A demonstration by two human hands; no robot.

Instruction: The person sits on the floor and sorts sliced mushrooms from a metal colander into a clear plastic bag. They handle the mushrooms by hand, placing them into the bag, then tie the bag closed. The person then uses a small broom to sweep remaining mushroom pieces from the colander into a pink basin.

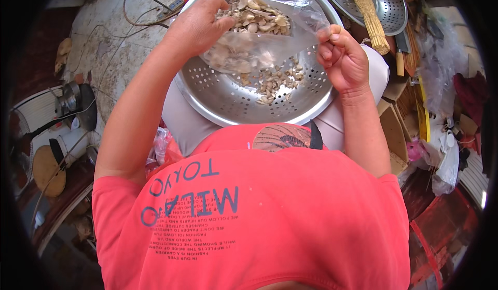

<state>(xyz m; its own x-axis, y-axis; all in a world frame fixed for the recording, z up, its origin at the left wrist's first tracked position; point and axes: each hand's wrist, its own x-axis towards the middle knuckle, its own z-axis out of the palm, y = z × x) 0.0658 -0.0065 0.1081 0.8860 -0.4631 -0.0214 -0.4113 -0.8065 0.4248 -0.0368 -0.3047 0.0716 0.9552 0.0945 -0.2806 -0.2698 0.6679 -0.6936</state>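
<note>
A clear plastic bag (268,50) lies in a wide perforated metal colander (218,103) resting on my lap. Pale beige pieces (264,17), which look like cut mushrooms, fill the bag's mouth. My left hand (202,25) is at the bag's left side, its thumb and forefinger apart against the pieces; the other fingers are hidden, so any grip cannot be seen. At the right, my right hand (340,58) pinches the bag's edge between thumb and fingers, drawing the plastic taut. Smaller loose pieces (278,80) are scattered on the colander's bottom, just below the bag.
Another metal colander (391,8) holds a tied bundle of thin sticks (365,13) at upper right. Near it is a knife (400,54) with a wooden handle. An open cardboard box (393,134) stands by my right arm. Cables (128,21) cross the stained floor on the left.
</note>
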